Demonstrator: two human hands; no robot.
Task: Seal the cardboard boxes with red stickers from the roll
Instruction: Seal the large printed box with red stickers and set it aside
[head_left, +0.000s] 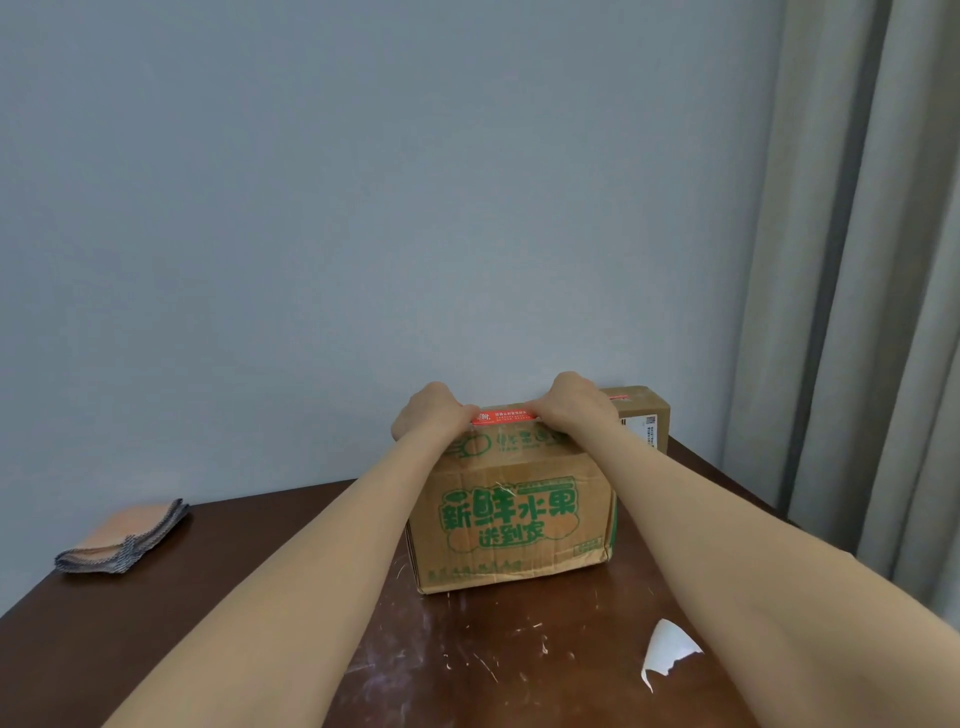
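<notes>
Head view: left hand (431, 413) and right hand (577, 408) touch the ends of the red sticker (506, 416) atop the cardboard box (511, 525) on the bench (208, 597); pinching or pressing, I cannot tell.

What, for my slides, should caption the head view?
Left hand and right hand hold a red sticker atop a cardboard box.

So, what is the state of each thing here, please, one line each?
Green-printed cardboard box: upright, top closed.
Red sticker: stretched along the box top between both hands.
Left hand: fingers curled, holds the sticker's left end.
Right hand: fingers curled, holds its right end.
Small plain brown cardboard box: closed, red strip on top.
Orange cloth: folded, lying flat.
White paper scrap: torn, lying loose.
</notes>
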